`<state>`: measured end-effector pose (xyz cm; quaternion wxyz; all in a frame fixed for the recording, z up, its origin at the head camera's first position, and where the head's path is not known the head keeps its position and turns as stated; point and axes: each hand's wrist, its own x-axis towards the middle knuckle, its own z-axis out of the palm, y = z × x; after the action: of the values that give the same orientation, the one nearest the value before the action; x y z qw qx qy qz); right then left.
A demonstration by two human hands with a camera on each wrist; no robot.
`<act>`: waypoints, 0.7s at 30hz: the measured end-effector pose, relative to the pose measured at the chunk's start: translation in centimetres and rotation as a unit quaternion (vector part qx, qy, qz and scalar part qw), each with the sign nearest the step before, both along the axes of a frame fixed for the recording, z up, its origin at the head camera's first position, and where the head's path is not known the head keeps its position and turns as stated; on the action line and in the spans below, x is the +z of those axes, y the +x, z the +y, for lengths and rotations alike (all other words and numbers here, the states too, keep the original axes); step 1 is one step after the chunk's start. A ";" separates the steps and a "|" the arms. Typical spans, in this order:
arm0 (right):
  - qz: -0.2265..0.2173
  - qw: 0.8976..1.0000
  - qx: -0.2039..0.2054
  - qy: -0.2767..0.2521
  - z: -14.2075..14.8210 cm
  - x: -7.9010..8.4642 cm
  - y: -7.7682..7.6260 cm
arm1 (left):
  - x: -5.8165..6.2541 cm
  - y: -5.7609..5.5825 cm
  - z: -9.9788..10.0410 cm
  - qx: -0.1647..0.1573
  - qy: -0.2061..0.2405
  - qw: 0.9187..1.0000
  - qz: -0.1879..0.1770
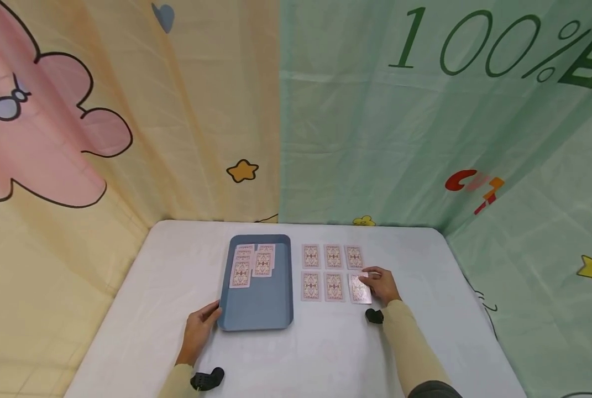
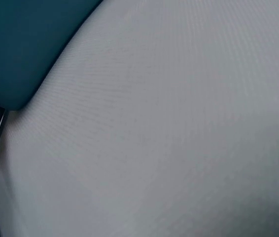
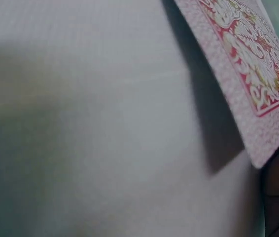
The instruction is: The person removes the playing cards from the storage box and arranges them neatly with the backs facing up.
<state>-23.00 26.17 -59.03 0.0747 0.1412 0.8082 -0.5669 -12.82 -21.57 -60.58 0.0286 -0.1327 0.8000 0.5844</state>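
My right hand (image 1: 382, 284) pinches a playing card (image 1: 357, 293) at its right edge. The card shows its patterned red-and-white back. In the right wrist view the same playing card (image 3: 250, 54) is tilted, lifted off the white cloth and casting a shadow. At the near left side of a blue-grey tray (image 1: 258, 315), my left hand (image 1: 198, 330) grips the rim between thumb and fingers. Inside the tray, overlapping face-down cards (image 1: 241, 273) form a left column, with a shorter column (image 1: 263, 264) beside it. The left wrist view catches only a tray corner (image 2: 26, 54) and a sliver of hand.
Several other face-down cards (image 1: 333, 257) lie in two rows between the tray and my right hand. A white cloth (image 1: 320, 354) covers the table. Printed curtains (image 1: 325, 138) hang behind the table and along both sides.
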 end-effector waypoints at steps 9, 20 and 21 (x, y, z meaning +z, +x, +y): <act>0.010 0.999 0.004 0.051 -0.3 -0.6 -0.3 | 0.2 0.2 -0.1 -0.004 0.008 1.000 -0.010; 0.057 0.992 0.007 0.112 -0.5 -1.1 -0.6 | 0.1 0.0 -0.1 -0.006 0.008 1.000 -0.003; 0.064 0.991 0.007 0.116 -0.4 -1.1 -0.6 | 0.1 0.0 -0.1 -0.006 0.008 1.000 -0.004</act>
<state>-23.60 25.72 -60.12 0.0097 0.1062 0.8727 -0.4764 -12.78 -21.68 -60.47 0.0359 -0.1297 0.7959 0.5902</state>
